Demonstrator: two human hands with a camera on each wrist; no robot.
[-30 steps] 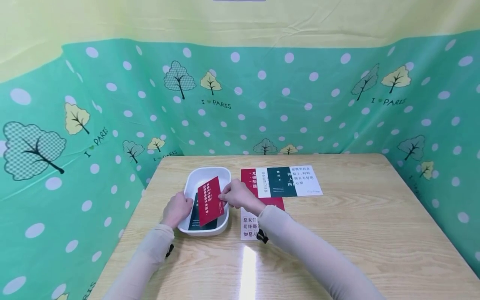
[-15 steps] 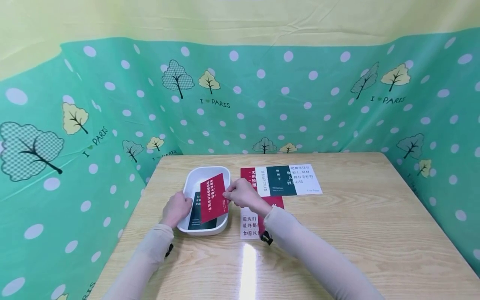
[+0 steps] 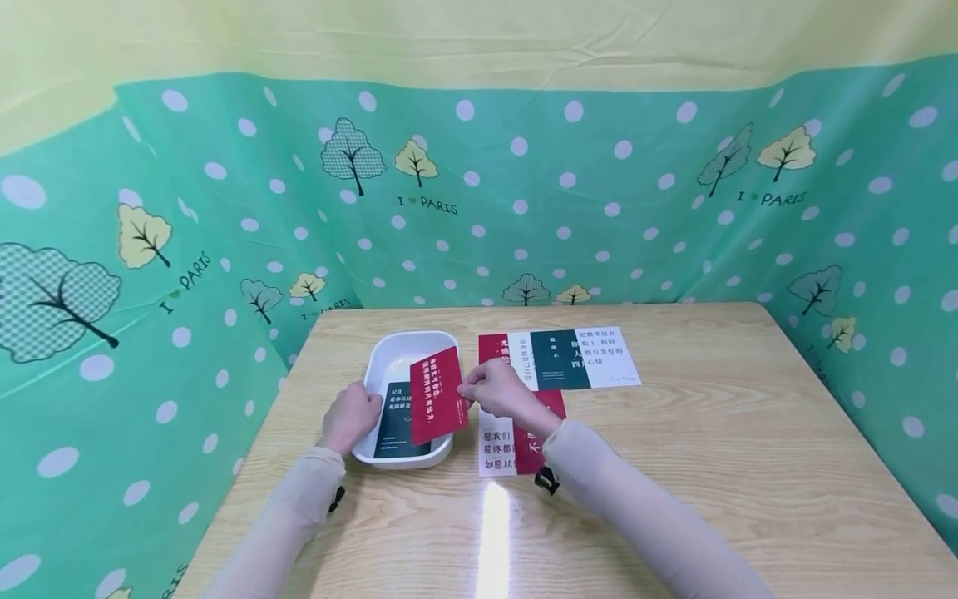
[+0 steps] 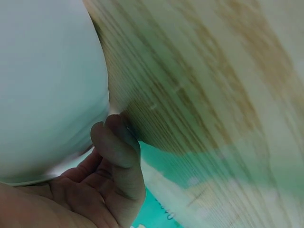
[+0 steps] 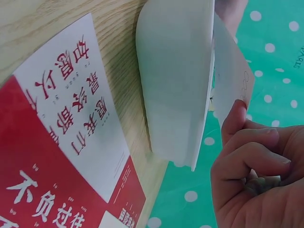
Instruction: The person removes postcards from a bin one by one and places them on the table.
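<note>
A white plastic tub (image 3: 391, 353) stands on the left part of the wooden table. My left hand (image 3: 352, 416) grips its left rim; the left wrist view shows the fingers (image 4: 113, 145) bent at the tub's side. Inside the tub lies a dark green card (image 3: 392, 428) with white writing. Over it and the right rim, a red card (image 3: 436, 395) is held tilted, its right edge pinched by my right hand (image 3: 500, 389). Its pale back with a small line drawing faces the right wrist view, where the other fingers are curled.
Right of the tub lie overlapping printed cards: a dark green card (image 3: 560, 362) and a white card (image 3: 612, 358) in the back row, a white card (image 3: 496, 449) and a red card (image 3: 527, 453) in front. A patterned green curtain (image 3: 524, 183) stands behind the table.
My right hand has drawn the red card a little to the right, from over the tub's middle to its right rim. More of the dark green card shows. My left hand stays on the rim.
</note>
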